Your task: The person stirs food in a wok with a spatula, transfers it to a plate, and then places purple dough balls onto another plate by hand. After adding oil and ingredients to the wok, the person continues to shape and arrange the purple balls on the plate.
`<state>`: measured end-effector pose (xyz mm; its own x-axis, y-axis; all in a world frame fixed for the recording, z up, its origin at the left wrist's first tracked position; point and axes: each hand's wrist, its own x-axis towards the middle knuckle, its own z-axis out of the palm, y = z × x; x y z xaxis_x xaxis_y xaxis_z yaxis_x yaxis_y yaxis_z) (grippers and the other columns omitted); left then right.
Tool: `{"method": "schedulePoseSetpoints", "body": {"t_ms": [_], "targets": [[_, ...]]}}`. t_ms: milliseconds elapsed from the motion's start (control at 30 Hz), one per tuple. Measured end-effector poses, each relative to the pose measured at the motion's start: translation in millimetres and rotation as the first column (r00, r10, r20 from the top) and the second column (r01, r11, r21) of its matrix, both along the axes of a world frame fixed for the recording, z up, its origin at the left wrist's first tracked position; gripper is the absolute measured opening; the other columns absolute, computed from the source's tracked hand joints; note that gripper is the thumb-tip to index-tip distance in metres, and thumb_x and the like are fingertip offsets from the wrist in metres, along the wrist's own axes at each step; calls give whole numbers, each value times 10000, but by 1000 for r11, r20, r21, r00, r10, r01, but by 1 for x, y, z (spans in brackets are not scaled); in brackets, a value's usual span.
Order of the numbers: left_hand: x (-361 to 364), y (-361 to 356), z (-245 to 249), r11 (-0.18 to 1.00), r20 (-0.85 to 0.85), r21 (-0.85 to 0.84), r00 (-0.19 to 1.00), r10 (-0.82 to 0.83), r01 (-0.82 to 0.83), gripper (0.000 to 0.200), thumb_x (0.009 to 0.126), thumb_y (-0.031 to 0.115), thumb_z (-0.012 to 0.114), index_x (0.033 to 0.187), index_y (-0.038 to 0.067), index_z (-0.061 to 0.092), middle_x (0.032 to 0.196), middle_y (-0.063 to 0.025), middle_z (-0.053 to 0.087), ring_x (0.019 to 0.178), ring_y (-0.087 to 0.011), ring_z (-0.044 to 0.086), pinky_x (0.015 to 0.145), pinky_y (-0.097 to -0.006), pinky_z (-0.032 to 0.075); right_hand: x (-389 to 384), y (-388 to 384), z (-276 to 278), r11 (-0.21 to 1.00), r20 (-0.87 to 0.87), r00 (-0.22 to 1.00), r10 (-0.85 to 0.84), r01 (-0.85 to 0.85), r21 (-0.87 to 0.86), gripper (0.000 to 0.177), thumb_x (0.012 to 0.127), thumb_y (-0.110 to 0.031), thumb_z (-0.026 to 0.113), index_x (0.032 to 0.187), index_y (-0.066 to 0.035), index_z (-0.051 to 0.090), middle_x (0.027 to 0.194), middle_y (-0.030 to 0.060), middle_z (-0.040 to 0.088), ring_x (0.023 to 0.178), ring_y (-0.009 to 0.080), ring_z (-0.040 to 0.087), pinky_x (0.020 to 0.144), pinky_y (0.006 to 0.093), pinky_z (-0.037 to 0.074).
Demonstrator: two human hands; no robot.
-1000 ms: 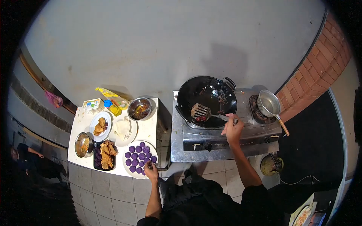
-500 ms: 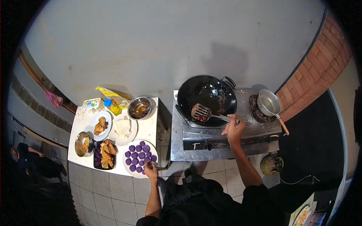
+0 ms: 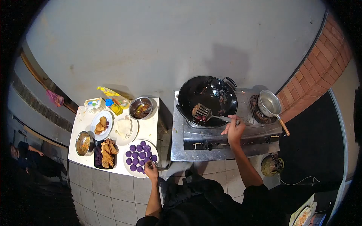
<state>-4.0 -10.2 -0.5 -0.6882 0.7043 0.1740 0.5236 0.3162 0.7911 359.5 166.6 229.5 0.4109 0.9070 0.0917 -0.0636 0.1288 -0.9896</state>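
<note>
My right hand (image 3: 235, 132) grips the handle of a slotted spatula (image 3: 203, 112). The spatula's head is inside a black wok (image 3: 217, 92), with a few small dark-red pieces (image 3: 202, 118) at its slots. Dark bits cling to the wok's wall. My left hand (image 3: 152, 172) is closed at the near right rim of a white plate (image 3: 130, 170). A small brownish thing shows at its fingertips, too small to name. Several purple balls (image 3: 142, 154) lie on that plate, right beside the fingers.
The wok sits on a metal gas stove (image 3: 233, 141); a handled pot (image 3: 268, 102) stands on the right burner. The white table (image 3: 152, 130) bears a black tray (image 3: 102, 166) of fried pieces, metal bowls (image 3: 140, 108), plates and a yellow bottle (image 3: 115, 109). Another person (image 3: 28, 154) is far left.
Almost nothing differs. The whole view has shifted very slightly; both hands, the spatula and the purple balls keep their places relative to the wok and plate.
</note>
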Motion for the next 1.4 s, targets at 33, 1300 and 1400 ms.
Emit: {"method": "schedulePoseSetpoints", "body": {"t_ms": [33, 1300, 1400], "targets": [[1, 0, 0, 1000, 10, 1, 1000, 1, -1, 212, 867, 118, 640, 1013, -36, 638, 846, -154, 678, 728, -245, 657, 662, -352, 524, 1, 1, 1, 1000, -4, 1000, -15, 15, -4, 310, 1021, -213, 448, 940, 47, 594, 472, 43, 434, 328, 114, 416, 310, 311, 449], [4, 2, 1, 1000, 48, 20, 999, 9, -10, 220, 864, 105, 639, 1040, -26, 632, 844, -170, 674, 717, -248, 659, 650, -352, 527, 1, -3, 1, 1000, -1, 1000, 11, -11, -18, 322, 1014, -195, 457, 950, 84, 605, 492, 74, 506, 360, 154, 514, 356, 329, 497], [5, 1, 4, 1000, 72, -12, 997, 8, -7, 220, 861, 98, 641, 1042, -26, 633, 850, -167, 675, 742, -247, 660, 660, -352, 527, 4, -1, 0, 1000, -42, 999, -2, 2, -3, 324, 1016, -194, 451, 948, 84, 604, 490, 71, 503, 356, 152, 507, 355, 331, 497]]}}
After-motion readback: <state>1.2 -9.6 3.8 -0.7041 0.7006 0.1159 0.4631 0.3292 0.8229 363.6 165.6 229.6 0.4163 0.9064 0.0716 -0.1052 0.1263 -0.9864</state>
